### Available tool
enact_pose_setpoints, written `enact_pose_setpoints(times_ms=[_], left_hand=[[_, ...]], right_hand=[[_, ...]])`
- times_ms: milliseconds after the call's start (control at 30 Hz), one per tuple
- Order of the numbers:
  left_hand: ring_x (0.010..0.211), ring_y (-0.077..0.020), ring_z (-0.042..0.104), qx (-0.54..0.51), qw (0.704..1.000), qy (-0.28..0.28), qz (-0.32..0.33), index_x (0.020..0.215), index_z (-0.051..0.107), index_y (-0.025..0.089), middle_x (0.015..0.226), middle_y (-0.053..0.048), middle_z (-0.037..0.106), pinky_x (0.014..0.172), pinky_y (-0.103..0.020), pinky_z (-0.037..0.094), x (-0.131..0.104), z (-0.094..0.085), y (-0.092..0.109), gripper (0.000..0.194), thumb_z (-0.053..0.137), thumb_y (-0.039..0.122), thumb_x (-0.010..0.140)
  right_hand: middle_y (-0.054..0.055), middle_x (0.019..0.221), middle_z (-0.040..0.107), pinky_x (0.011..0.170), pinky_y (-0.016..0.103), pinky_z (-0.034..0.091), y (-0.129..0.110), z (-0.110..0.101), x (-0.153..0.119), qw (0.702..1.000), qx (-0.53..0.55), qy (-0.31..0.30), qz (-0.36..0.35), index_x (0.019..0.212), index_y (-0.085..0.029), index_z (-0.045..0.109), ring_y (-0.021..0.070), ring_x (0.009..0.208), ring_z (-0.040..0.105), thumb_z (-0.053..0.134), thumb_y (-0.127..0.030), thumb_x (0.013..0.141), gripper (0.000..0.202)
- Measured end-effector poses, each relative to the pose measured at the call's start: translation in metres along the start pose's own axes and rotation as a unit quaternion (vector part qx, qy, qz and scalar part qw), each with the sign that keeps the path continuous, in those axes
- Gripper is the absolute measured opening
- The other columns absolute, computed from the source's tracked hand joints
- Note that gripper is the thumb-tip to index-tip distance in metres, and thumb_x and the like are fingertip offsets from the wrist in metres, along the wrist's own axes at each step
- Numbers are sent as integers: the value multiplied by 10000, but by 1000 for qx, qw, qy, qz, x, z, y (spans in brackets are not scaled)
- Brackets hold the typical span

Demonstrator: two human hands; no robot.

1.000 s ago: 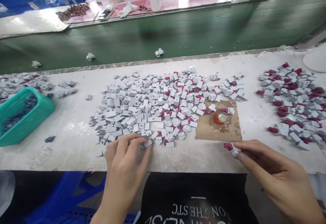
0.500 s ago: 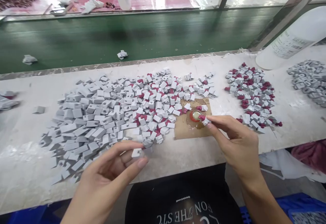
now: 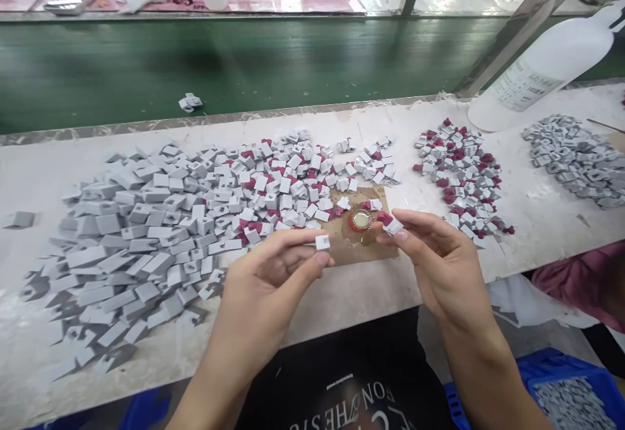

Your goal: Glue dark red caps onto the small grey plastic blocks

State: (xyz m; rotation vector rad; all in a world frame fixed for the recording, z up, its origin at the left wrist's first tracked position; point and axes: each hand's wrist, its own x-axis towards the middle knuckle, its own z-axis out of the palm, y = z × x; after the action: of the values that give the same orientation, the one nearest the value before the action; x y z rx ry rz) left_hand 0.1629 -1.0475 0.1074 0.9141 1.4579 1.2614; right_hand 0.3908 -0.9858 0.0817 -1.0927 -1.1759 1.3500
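Between thumb and fingertips, my left hand (image 3: 278, 280) pinches a small light grey block (image 3: 322, 242) with a slot in it. My right hand (image 3: 439, 254) grips a grey and dark red piece (image 3: 390, 223), its red end pointing left. The two pieces are apart, with a gap between my hands. Just behind that gap lies a brown cardboard square (image 3: 342, 238) bearing a small red-rimmed dish of clear liquid (image 3: 360, 220). A big pile of grey blocks (image 3: 156, 221) spreads to the left, with red-and-grey pieces (image 3: 288, 179) mixed in at its right side.
Right of the cardboard is a heap of red-and-grey pieces (image 3: 459, 169), then a grey heap (image 3: 576, 159). A white bottle (image 3: 532, 78) leans by a metal post (image 3: 512, 32). A green belt (image 3: 293, 58) runs behind the table. A blue bin (image 3: 600, 384) sits low at right.
My left hand has moved right and up with its block, closer to my right hand. The red end of my right hand's piece has come away from the dish. The view has shifted right.
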Motion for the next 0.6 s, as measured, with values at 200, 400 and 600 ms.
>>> enact_pose_setpoints(times_ms=[200,400,600], left_hand=[[977,-210,891,-101,990,-94,-14,1120,890,236,1063,-42,919,896,-261,732,18,28,2,149,938,308,998],[1042,-208,888,-121,985,-121,-26,1122,894,246,1106,-33,919,968,-273,727,22,36,0,111,919,278,1019],[1044,-214,866,-98,986,-135,-30,1152,894,269,1143,-30,901,994,-312,722,21,36,-6,117,896,319,1046]], right_hand=[[10,1214,942,1119,504,736,-5,3,-2,994,87,-53,42,1165,-386,948,286,1151,911,967,-422,997,173],[37,1223,937,1120,549,734,-4,3,-3,996,60,-54,33,1173,-375,946,313,1206,898,949,-434,1009,174],[17,1153,929,1026,427,756,-9,1,-2,996,12,-84,5,1187,-390,950,248,1125,891,893,-325,1055,158]])
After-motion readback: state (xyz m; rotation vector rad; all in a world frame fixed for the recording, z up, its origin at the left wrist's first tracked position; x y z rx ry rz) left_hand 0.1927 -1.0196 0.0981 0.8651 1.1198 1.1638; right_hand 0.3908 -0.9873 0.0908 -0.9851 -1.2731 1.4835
